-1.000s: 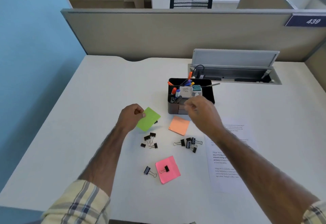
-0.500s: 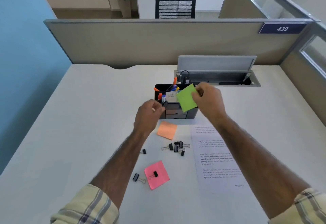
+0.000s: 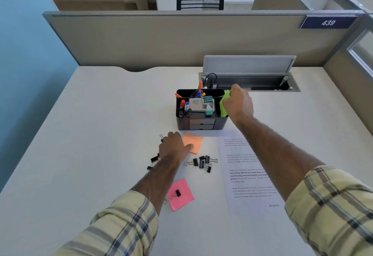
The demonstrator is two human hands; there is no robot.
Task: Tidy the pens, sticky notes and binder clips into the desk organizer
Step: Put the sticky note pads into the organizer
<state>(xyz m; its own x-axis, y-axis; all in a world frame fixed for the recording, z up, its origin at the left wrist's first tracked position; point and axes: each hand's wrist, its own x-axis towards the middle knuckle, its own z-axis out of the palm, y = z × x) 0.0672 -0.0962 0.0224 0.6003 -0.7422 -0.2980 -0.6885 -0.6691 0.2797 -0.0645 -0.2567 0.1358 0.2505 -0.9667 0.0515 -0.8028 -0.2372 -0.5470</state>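
Observation:
The black desk organizer [image 3: 182, 123] stands mid-desk with several pens [image 3: 198, 92] upright in its back compartments. My right hand [image 3: 238, 104] holds the green sticky note pad [image 3: 223, 105] on edge inside the organizer's right compartment. My left hand [image 3: 174, 146] lies on the desk with its fingers on the left edge of the orange sticky note pad [image 3: 193, 141]. A pink sticky note pad [image 3: 180, 194] lies nearer me with one binder clip [image 3: 177, 193] on it. More binder clips [image 3: 202, 163] are scattered right of my left wrist, others [image 3: 153, 160] to its left.
A printed paper sheet [image 3: 248, 173] lies under my right forearm. Behind the organizer an open cable tray [image 3: 248, 83] with a raised lid is set into the desk. Beige partitions close the back and right, a blue wall the left.
My right hand carried the green pad from above the organizer down into its right compartment. My left hand dropped from the organizer's front onto the orange pad.

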